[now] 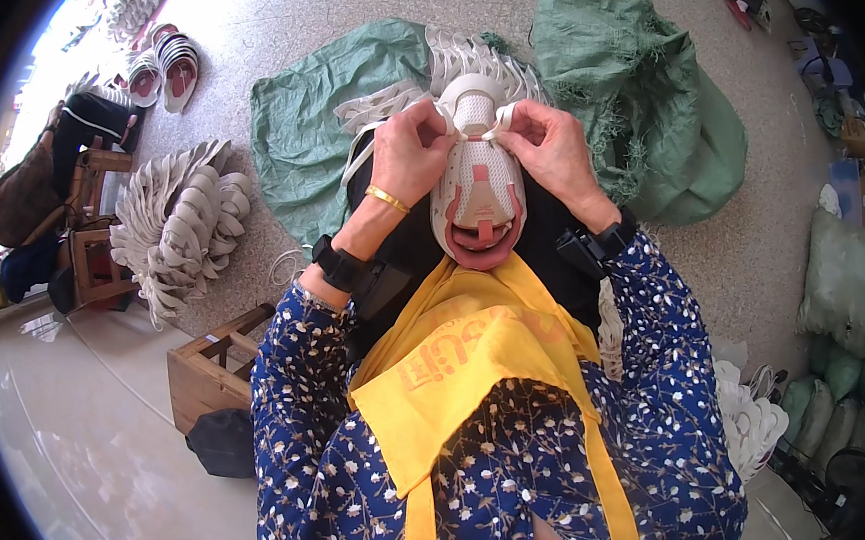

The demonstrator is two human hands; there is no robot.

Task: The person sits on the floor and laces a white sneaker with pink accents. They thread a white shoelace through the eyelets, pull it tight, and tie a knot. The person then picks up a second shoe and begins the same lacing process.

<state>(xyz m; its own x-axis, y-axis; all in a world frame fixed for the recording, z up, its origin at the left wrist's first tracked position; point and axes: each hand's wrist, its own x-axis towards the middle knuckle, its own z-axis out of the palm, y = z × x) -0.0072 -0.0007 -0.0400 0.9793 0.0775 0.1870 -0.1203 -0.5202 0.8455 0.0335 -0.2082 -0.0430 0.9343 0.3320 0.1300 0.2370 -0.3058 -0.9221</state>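
Note:
A white mesh shoe upper with pink trim (479, 194) lies over my dark-clad lap, its pink-edged opening toward me and its rounded white end pointing away. My left hand (410, 159) is at the upper's left side, thumb and forefinger pinching a white shoelace (448, 119). A length of the lace hangs down beside that wrist. On the opposite side my right hand (551, 157) pinches another part of the white lace, with the fingers curled. Both hands are about level, near the eyelets. No sole shows on the upper.
Green woven sacks (642, 105) lie ahead, with pale shoe uppers (478, 58) spilling between them. Another stack of uppers (183, 222) stands on the floor at left. A wooden stool (208, 361) is near my left elbow. A yellow apron (459, 368) covers my front. Bags (845, 286) line the right side.

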